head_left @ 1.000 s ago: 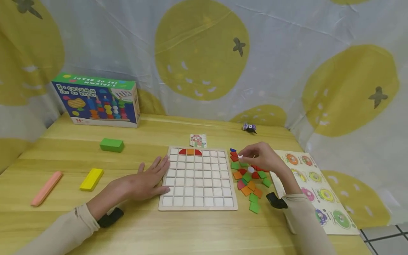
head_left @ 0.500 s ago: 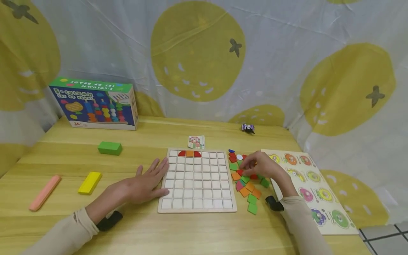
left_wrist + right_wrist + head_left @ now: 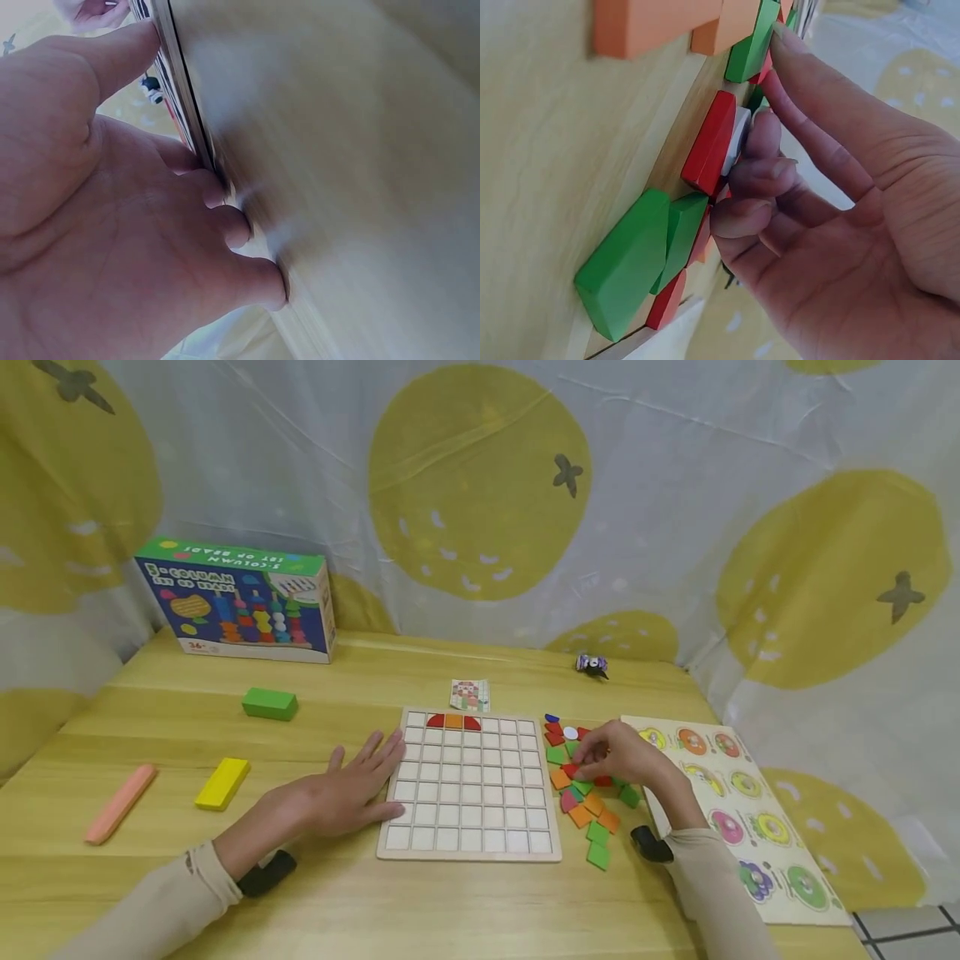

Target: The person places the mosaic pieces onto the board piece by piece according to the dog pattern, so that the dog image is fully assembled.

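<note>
A wooden grid board (image 3: 472,793) lies in the middle of the table, with two red pieces and an orange one (image 3: 452,721) in its top row. My left hand (image 3: 352,785) rests flat on the table, its straight fingers (image 3: 217,195) against the board's left edge (image 3: 184,97). My right hand (image 3: 600,760) is down on the pile of coloured pieces (image 3: 588,814) to the right of the board. Its curled fingertips (image 3: 754,176) press on a red piece (image 3: 712,142) and a white one (image 3: 737,135) behind it. Green pieces (image 3: 626,262) lie beside them.
A bead-set box (image 3: 236,610) stands at the back left. A green block (image 3: 268,703), a yellow block (image 3: 222,782) and a pink block (image 3: 120,803) lie on the left. A small card (image 3: 469,694), a small toy (image 3: 591,665) and a round-peg puzzle board (image 3: 738,802) lie behind and right.
My right hand let go of a white round piece at the top of the pile and moved down onto a red piece. The left hand stayed put.
</note>
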Demonstrator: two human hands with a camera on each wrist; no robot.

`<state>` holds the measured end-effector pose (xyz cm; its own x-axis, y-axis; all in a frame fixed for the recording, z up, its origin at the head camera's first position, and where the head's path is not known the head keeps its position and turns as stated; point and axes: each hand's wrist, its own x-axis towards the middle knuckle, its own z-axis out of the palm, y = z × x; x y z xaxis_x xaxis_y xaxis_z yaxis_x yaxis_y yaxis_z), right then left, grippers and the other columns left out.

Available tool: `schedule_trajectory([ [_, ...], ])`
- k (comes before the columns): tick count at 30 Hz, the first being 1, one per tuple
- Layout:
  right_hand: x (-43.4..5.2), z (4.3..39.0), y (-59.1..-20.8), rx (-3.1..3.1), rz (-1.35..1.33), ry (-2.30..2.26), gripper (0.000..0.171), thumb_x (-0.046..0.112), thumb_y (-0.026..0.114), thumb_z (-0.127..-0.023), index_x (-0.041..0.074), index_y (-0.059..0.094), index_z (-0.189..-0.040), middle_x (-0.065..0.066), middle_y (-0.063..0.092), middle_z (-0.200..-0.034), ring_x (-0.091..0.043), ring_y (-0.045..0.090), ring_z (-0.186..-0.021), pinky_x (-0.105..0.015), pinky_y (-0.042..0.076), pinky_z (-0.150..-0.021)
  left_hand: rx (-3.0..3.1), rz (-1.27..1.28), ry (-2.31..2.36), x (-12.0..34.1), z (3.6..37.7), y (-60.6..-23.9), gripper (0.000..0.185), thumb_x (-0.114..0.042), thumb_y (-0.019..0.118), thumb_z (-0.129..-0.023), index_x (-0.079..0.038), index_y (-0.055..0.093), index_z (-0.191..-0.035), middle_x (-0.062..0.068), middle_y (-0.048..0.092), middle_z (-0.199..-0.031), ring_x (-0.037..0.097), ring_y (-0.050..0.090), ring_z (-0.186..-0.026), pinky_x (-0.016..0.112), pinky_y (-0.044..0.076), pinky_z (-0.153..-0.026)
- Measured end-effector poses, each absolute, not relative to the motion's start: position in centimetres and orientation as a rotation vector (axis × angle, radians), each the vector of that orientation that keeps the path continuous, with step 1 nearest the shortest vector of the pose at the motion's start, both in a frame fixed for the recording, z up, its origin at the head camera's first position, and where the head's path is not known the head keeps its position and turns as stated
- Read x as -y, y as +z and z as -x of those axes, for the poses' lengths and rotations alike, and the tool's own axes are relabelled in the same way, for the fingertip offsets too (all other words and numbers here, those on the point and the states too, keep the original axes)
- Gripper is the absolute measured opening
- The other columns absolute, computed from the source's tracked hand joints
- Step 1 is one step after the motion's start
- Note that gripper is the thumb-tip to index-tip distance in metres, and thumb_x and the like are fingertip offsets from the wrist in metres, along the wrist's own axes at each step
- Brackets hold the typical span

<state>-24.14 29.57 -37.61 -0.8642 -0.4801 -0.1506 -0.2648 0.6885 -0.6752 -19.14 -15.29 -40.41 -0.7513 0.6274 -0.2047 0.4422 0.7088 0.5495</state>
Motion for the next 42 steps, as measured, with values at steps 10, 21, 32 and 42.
schedule_trajectory([
  [10,-29.4,23.6,-37.8,-2.589,0.569,-0.962,0.008,0.007,0.086,-0.092,0.002,0.08,-0.091,-0.004,0.072,-0.08,-0.016,0.057,-0.068,-0.024,0.05,-0.063,-2.513,-0.79,0.65,14.7,18.9,-39.9,0.097,-0.057,0.056,-0.109,-0.002,0.006,-0.173,0.016,-0.006,-0.181,0.044,-0.009,-0.165,0.081,-0.007,-0.12],
  [21,-28.9,23.4,-37.6,-2.649,0.599,-0.905,0.013,0.009,0.088,-0.09,0.004,0.077,-0.087,-0.001,0.069,-0.076,-0.015,0.058,-0.068,-0.025,0.051,-0.063,-2.514,-0.778,0.608,14.2,18.1,-38.0,0.093,-0.049,0.057,-0.111,0.001,0.008,-0.172,0.02,-0.005,-0.181,0.047,-0.006,-0.165,0.082,-0.005,-0.12],
  [32,-28.3,23.5,-37.3,-2.598,0.667,-1.092,0.012,0.007,0.082,-0.097,0.0,0.08,-0.106,-0.007,0.078,-0.091,-0.025,0.07,-0.075,-0.03,0.059,-0.067,-2.517,-0.778,0.616,14.8,19.0,-40.0,0.098,-0.059,0.054,-0.109,-0.003,0.005,-0.173,0.015,-0.008,-0.181,0.043,-0.01,-0.166,0.081,-0.007,-0.12],
  [42,-23.0,24.3,-37.6,-2.503,0.8,-1.197,0.013,0.004,0.077,-0.099,0.0,0.079,-0.111,-0.008,0.071,-0.086,-0.017,0.058,-0.071,-0.024,0.048,-0.065,-2.508,-0.793,0.628,15.0,18.9,-39.0,0.097,-0.058,0.053,-0.11,-0.002,0.006,-0.173,0.017,-0.008,-0.181,0.045,-0.011,-0.165,0.082,-0.008,-0.119],
])
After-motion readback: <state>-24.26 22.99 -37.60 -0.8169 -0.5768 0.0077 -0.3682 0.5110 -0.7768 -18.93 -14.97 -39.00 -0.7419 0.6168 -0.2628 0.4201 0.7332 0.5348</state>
